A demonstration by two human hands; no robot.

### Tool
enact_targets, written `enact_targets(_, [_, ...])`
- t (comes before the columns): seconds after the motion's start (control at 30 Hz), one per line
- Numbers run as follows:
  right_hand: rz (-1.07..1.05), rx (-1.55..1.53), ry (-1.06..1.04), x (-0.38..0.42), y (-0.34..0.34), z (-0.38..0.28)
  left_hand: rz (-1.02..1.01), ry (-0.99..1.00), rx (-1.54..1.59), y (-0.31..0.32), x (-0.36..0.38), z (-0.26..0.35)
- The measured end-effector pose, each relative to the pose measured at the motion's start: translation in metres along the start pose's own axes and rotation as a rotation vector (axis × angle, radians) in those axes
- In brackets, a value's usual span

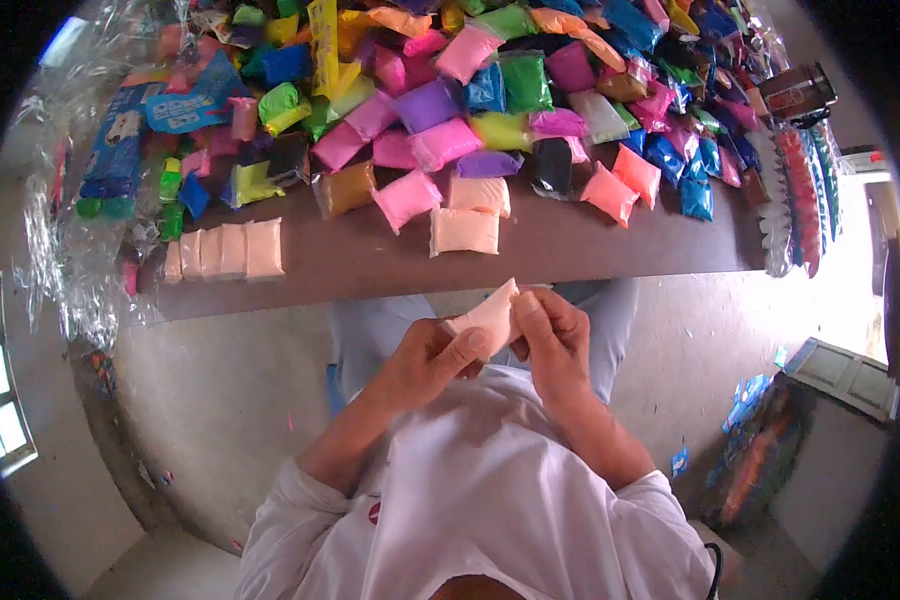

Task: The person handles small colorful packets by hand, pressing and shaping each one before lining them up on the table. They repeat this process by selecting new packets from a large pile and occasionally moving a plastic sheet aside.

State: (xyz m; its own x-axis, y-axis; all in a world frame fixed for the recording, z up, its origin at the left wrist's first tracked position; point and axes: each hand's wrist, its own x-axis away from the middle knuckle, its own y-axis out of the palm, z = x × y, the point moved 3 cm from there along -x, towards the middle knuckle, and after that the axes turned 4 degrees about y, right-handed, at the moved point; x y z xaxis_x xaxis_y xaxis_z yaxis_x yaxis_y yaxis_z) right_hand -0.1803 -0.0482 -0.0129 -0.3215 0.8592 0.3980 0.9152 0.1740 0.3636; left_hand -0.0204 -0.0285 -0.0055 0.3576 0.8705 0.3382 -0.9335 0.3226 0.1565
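Between my two hands, in front of the table edge, is a small peach-coloured packet (pixel 488 318) in clear wrap, held at a tilt. My left hand (pixel 438 355) grips its lower left side, thumb lying across the front. The fingers of my right hand (pixel 550 330) pinch its right edge near the upper corner. On the table just beyond lie two more peach packets, one plain (pixel 465 232) and one with a ridged surface (pixel 479 196). A row of several peach packets (pixel 225 250) lies side by side at the table's left front.
A big heap of coloured packets (pixel 440 140) covers the back of the brown table (pixel 370 268). Clear plastic wrap (pixel 60 220) hangs at the left end, near a blue printed pack (pixel 115 140). Stacked scalloped-edged pieces (pixel 795 200) and a dark cup-like object (pixel 798 92) stand at the right.
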Motion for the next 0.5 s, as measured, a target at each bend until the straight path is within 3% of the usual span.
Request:
enact_targets(0.13, [0.071,-0.081,-0.062,-0.001,0.016,-0.008,0.047,0.000,0.031,0.002,-0.001,-0.001])
enact_targets(0.23, [0.028,0.162,-0.093,-0.003,0.017,-0.012,0.028,-0.017,-0.002,0.002,0.000,-0.004])
enact_targets(0.3, [0.091,0.574,-0.349,-0.006,0.017,-0.018,0.029,0.013,-0.070,0.001,0.000,-0.003])
enact_targets(0.43, [0.143,0.471,-0.180,-0.008,0.015,-0.016,0.032,0.035,-0.063,0.001,0.003,-0.004])
enact_targets(0.5, [0.178,0.166,-0.066,-0.012,0.014,-0.009,0.057,0.068,-0.075,-0.001,0.002,-0.004])
